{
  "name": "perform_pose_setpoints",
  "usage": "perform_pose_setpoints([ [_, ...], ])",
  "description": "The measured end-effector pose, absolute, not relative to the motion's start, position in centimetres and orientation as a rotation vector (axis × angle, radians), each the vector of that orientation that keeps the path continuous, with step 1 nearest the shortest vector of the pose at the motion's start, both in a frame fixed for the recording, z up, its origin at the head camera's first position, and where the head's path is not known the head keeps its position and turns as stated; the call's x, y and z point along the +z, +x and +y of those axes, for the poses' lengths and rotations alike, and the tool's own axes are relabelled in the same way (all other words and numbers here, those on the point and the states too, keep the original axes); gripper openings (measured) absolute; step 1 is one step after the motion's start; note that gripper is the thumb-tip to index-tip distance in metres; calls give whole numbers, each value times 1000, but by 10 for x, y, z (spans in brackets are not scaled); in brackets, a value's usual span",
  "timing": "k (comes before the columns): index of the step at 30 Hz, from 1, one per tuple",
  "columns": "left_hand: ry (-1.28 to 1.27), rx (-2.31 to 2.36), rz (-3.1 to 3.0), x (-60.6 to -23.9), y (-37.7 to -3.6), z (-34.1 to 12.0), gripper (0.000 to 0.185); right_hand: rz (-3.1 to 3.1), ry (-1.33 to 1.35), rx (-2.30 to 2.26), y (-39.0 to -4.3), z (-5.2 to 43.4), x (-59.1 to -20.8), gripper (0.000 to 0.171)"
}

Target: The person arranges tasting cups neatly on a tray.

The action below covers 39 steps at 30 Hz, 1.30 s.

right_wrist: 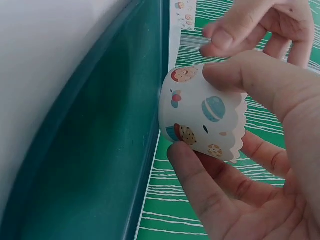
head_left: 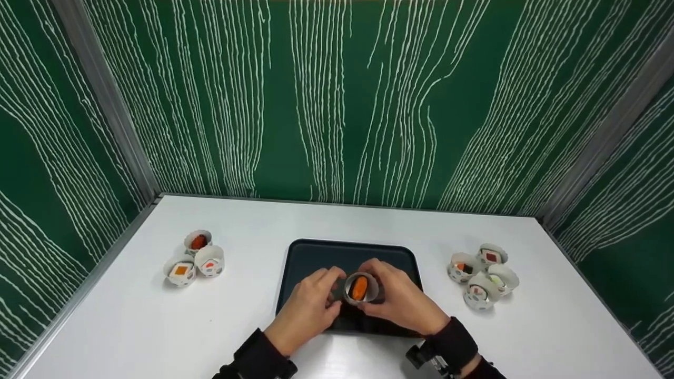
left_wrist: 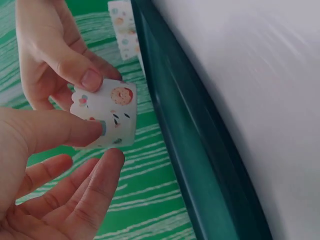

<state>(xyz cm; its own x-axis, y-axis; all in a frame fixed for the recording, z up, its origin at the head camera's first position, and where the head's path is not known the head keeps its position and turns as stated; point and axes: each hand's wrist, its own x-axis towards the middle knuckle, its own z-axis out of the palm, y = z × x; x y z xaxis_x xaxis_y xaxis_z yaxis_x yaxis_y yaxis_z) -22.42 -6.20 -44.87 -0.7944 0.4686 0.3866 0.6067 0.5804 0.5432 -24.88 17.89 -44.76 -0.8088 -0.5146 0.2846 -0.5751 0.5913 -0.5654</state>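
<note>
1. Green wall (head_left: 363,105) rises beyond the fingers (head_left: 337,273); three cups (head_left: 211,271) sit left.
2. Left hand (head_left: 310,299): fingers loosely open, gripping nothing, beside the sushi cup (right_wrist: 205,107).
3. Right hand (head_left: 399,296): thumb and fingers pinch that cup over the tray (head_left: 326,252); over-squeezing could crumple it, tilting spill it.
4. Right of those fingers, four patterned cups (head_left: 478,301); no readable writing.

A: What's on the far side?
B: A green far wall (head_left: 279,105), streaked with wavy white lines running mostly up and down, bunched in places.
A: And the sides?
B: A left wall (head_left: 31,163) and a right wall (head_left: 626,273), same green, same white lines. A left grey post (head_left: 105,95) and a right grey post (head_left: 605,126) stand at the far corners.
A: Furniture?
B: A smooth white table (head_left: 253,226), its far edge just beside the far wall. A pale sheen (head_left: 358,350) brightens its near middle.
</note>
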Motion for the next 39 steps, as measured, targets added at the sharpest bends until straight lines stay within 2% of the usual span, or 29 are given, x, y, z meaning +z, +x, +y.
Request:
perform_pose_setpoints([
  [11,-858,-966,-2697,-452,-213,-97,22,-2756,971,1039,-269,165,-444,48],
  [22,-891,-906,-2772,-458,-203,-120,21,-2743,983,1020,-297,134,-437,47],
  [39,-898,-901,-2798,-457,-203,-125,17,-2858,761,976,-326,73,-442,52],
])
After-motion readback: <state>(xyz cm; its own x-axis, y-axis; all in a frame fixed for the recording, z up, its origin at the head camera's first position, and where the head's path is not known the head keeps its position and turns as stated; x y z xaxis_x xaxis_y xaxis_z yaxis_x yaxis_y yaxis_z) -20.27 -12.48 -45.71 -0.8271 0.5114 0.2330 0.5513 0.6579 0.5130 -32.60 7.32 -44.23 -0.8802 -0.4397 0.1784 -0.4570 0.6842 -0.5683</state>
